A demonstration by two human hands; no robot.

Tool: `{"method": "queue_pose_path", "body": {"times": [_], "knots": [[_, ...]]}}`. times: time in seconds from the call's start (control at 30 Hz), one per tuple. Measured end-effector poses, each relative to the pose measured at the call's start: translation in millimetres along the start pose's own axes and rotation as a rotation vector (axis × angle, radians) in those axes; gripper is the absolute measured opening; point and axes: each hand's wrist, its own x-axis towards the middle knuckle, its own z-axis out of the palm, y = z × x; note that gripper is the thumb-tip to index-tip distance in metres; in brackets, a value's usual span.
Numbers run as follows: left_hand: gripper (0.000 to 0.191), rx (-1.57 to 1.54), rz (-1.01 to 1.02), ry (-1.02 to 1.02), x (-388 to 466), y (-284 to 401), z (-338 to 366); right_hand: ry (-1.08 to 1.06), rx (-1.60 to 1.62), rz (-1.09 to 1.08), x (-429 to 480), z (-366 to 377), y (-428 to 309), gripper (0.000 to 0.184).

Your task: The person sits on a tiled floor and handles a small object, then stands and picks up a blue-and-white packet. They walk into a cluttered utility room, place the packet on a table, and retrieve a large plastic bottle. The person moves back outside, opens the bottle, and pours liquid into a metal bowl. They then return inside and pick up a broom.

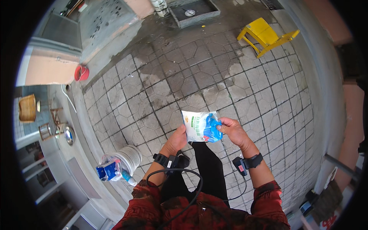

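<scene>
A white and blue plastic packet (198,126) bearing printed writing is held in front of me, above the paving. My left hand (176,140) grips its left edge, thumb on the near face and the other fingers hidden behind it. At the opposite side, my right hand (233,130) pinches the crumpled blue end between thumb and fingers. What the packet contains cannot be seen.
To my left stands a white bucket (130,156) with bagged packages (110,171) on or beside it. A yellow chair (261,31) is at the far right, a red bucket (82,73) by the left wall. A low basin (198,14) lies ahead. Cables hang from both wrist devices.
</scene>
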Motion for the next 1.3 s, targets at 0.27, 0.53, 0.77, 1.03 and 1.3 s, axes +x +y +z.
{"method": "queue_pose_path", "body": {"times": [0.27,0.53,0.77,1.03,1.3], "knots": [[0.055,-0.071,0.122,0.07,-77.2,20.4,0.2,0.025,-0.032,0.027,20.8,80.5,-4.8,0.021],[0.051,-0.138,0.306,0.32,-124.7,20.8,-26.7,0.216,-0.113,-0.04,57.5,148.2,22.6,0.019],[0.052,-0.294,0.451,0.449,-134.7,-4.9,-61.6,0.14,-0.411,-0.12,103.1,178.2,56.3,0.019],[0.056,-0.429,0.529,0.54,-138.0,-22.5,-78.3,0.125,-0.325,0.008,125.8,201.6,77.1,0.02],[0.053,-0.559,0.587,0.572,-155.2,-26.5,-93.9,-0.034,-0.016,0.231,134.6,212.7,89.4,0.037]]}}
